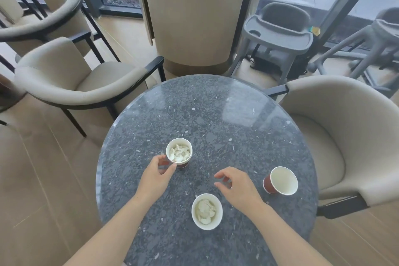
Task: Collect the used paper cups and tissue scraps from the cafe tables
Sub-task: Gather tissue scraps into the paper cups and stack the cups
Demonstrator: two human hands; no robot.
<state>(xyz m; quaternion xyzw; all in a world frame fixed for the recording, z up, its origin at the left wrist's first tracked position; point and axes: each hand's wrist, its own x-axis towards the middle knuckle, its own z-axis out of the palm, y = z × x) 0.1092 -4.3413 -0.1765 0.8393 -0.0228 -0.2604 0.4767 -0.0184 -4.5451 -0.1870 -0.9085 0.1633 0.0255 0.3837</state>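
Three red paper cups with white insides stand on the round dark speckled table (216, 110). The far cup (179, 153) holds crumpled tissue scraps; my left hand (157, 176) curls its thumb and fingers around that cup's left side. The near cup (207, 211) also holds crumpled tissue and stands between my forearms. An empty cup (280, 180) stands at the right. My right hand (235, 185) hovers over the tabletop between the near cup and the empty cup, fingers loosely curled, holding nothing.
Beige armchairs flank the table: one at the left (71, 80), one at the right (345, 136), another farther back left (54, 13). A wide beige column (194, 17) rises behind the table. Grey high chairs (278, 34) stand by the windows at the back right.
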